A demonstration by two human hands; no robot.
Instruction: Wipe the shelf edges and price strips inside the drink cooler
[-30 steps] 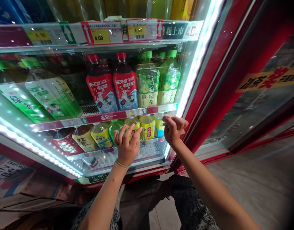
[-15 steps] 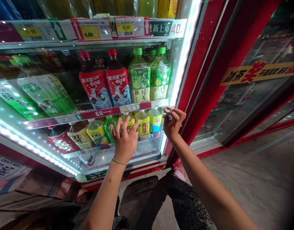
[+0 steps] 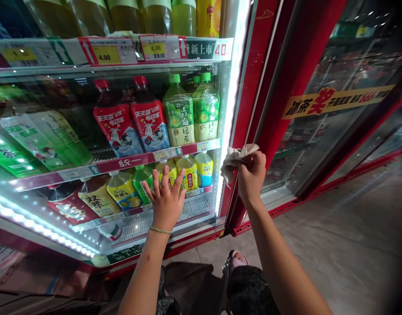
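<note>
My left hand (image 3: pixel 166 192) has its fingers spread in front of the glass door of a drinks fridge, palm towards the lower bottles; it looks laid on the glass, holding nothing. In my right hand (image 3: pixel 252 181) a crumpled off-white cloth (image 3: pixel 234 161) is pinched between thumb and fingers, one end hanging loose. The cloth is against the right edge of the door, by the bright light strip (image 3: pixel 232 87) and the red frame (image 3: pixel 246 109). Behind the glass, yellow-labelled bottles (image 3: pixel 187 173) stand near my left fingers, partly hidden by them.
Shelves hold red-labelled bottles (image 3: pixel 116 127), green tea bottles (image 3: pixel 205 109) and price strips (image 3: pixel 105 54). A second red-framed fridge with a yellow banner (image 3: pixel 338 101) stands at right. Below are the grey tiled floor (image 3: pixel 305 262), a sandalled foot (image 3: pixel 238 259) and cartons (image 3: pixel 53 273) at lower left.
My right hand has moved rightwards and slightly down with the cloth, which now shows more fully. My left hand stays spread, a little lower. The view has shifted to the right.
</note>
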